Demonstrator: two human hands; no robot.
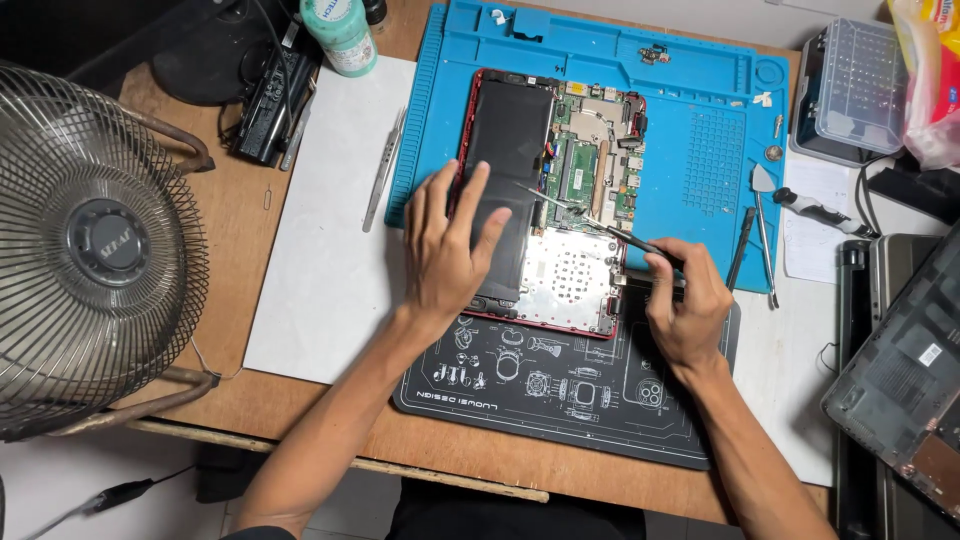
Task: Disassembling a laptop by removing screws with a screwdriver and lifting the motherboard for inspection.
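Note:
An opened red-edged laptop (560, 140) lies face down on a blue work mat (700, 100), its black battery, green circuit board and silver plate exposed. My left hand (445, 245) rests flat on the black battery, fingers spread. My right hand (685, 300) grips black-handled tweezers (590, 222) whose tips point left onto the circuit board near the middle of the laptop.
A metal fan (95, 250) stands at the left. Spare tweezers (383, 170) lie on a white sheet (320, 260). A black printed mat (560, 385) sits near me. Pry tools (762, 235) lie at right beside a clear parts box (850, 90) and a laptop cover (905, 370).

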